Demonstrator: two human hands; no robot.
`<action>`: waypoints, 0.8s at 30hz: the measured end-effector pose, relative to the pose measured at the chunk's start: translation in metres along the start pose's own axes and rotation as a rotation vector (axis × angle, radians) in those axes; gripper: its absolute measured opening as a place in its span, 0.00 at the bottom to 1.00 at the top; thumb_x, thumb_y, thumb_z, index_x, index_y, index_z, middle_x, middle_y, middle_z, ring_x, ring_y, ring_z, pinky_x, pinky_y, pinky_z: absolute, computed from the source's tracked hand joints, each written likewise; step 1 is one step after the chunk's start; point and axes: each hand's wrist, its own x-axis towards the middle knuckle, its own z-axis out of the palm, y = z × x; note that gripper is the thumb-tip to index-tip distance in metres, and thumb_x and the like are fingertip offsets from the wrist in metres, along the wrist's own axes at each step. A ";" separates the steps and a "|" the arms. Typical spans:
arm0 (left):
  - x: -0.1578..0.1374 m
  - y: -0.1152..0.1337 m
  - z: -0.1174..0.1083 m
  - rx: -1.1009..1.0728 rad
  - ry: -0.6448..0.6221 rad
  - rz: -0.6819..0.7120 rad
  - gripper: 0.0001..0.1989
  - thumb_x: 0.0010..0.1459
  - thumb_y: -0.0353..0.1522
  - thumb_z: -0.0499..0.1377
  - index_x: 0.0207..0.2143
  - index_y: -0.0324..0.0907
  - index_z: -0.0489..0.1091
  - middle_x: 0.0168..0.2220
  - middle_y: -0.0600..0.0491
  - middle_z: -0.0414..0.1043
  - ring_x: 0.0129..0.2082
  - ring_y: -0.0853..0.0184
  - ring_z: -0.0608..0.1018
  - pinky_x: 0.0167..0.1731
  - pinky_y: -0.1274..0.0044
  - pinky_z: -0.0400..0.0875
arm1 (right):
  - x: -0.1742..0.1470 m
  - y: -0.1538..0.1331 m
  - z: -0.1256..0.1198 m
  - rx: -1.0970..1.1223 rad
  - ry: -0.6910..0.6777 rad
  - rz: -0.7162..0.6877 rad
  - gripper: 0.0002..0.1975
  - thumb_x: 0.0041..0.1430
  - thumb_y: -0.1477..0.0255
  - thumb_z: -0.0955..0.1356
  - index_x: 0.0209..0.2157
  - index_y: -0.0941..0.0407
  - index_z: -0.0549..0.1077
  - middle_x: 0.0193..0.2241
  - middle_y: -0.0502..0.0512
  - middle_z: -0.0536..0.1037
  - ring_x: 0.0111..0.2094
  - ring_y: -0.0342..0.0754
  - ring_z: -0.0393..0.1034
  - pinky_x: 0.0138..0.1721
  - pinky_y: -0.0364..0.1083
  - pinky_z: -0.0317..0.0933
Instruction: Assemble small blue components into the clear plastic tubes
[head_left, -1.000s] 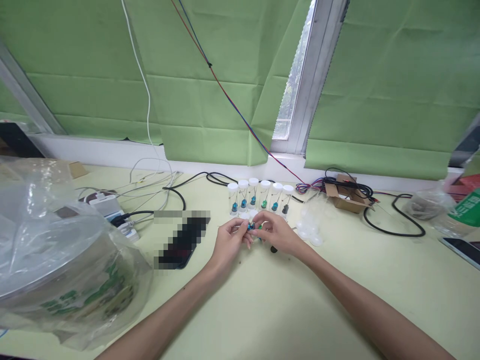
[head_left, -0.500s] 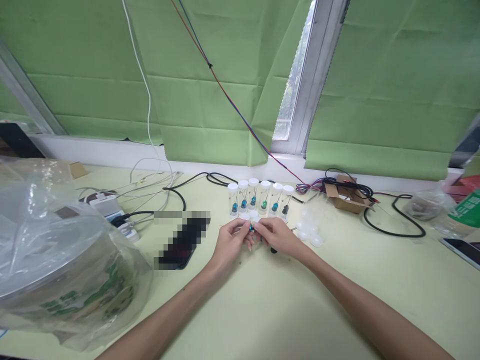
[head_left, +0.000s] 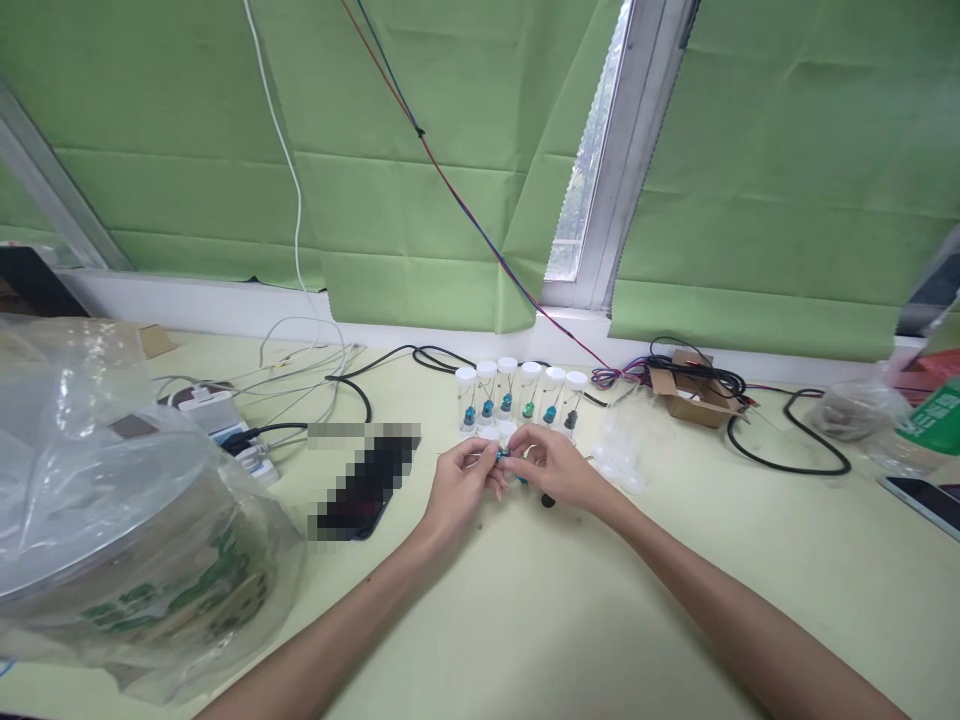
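Just in front of a row of vials, my left hand (head_left: 463,487) pinches a small shiny blue piece (head_left: 502,455) between thumb and fingers. A thin rod sticks out to the left of that hand. My right hand (head_left: 553,466) meets it from the right, its thumb and index finger closed at the piece's dark end. Behind the hands stand several clear vials (head_left: 529,400) with white caps, each holding a small blue, green or dark piece with thin wires. More white caps show just behind my fingertips, partly covered. A black round bit (head_left: 548,501) lies under my right hand.
Clear plastic lids or cups (head_left: 621,462) lie right of my hands. A phone (head_left: 371,485), partly pixelated, rests on the left, beyond it a power strip (head_left: 244,440). A large bagged tub (head_left: 150,560) fills the left front. A cardboard box (head_left: 694,405) with cables stands back right.
The fingers of my right hand have shifted and arched slightly higher around the small blue piece. My left hand stays nearly where it was.
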 end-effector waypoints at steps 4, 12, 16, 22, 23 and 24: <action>0.001 -0.002 -0.001 0.001 0.002 -0.008 0.16 0.51 0.43 0.65 0.28 0.38 0.72 0.21 0.54 0.70 0.19 0.70 0.72 0.21 0.77 0.68 | 0.000 0.002 0.001 0.027 -0.019 0.000 0.12 0.56 0.62 0.70 0.34 0.55 0.68 0.33 0.50 0.74 0.24 0.41 0.64 0.26 0.42 0.58; 0.000 0.001 0.001 0.007 -0.016 -0.011 0.15 0.52 0.42 0.64 0.28 0.38 0.71 0.22 0.54 0.70 0.20 0.70 0.71 0.20 0.78 0.67 | -0.001 -0.001 0.003 -0.001 -0.047 0.014 0.12 0.63 0.63 0.64 0.28 0.55 0.69 0.21 0.47 0.70 0.21 0.42 0.62 0.24 0.42 0.55; 0.000 0.000 0.000 0.011 -0.043 -0.007 0.14 0.53 0.41 0.64 0.29 0.38 0.71 0.22 0.53 0.70 0.20 0.70 0.71 0.20 0.78 0.68 | 0.000 -0.002 0.002 -0.042 -0.061 -0.012 0.20 0.66 0.60 0.61 0.23 0.56 0.68 0.17 0.48 0.69 0.20 0.42 0.62 0.24 0.42 0.55; 0.001 -0.002 0.000 0.019 -0.071 -0.001 0.15 0.53 0.41 0.64 0.29 0.38 0.70 0.23 0.53 0.71 0.21 0.69 0.72 0.20 0.78 0.68 | 0.001 0.003 0.004 -0.020 -0.098 0.000 0.27 0.69 0.57 0.56 0.22 0.57 0.69 0.19 0.50 0.72 0.17 0.42 0.63 0.25 0.43 0.58; 0.001 -0.002 0.000 0.021 -0.072 -0.001 0.15 0.53 0.42 0.64 0.29 0.38 0.70 0.23 0.52 0.71 0.21 0.69 0.72 0.20 0.77 0.68 | 0.001 0.003 0.005 -0.011 -0.099 0.013 0.27 0.69 0.56 0.56 0.22 0.57 0.69 0.19 0.50 0.73 0.17 0.41 0.63 0.25 0.43 0.59; 0.001 -0.002 0.000 0.022 -0.071 -0.001 0.15 0.53 0.42 0.64 0.29 0.38 0.70 0.23 0.52 0.71 0.21 0.69 0.72 0.20 0.77 0.68 | 0.001 0.004 0.005 -0.006 -0.096 0.024 0.28 0.68 0.56 0.55 0.22 0.57 0.70 0.19 0.50 0.73 0.17 0.42 0.63 0.25 0.43 0.59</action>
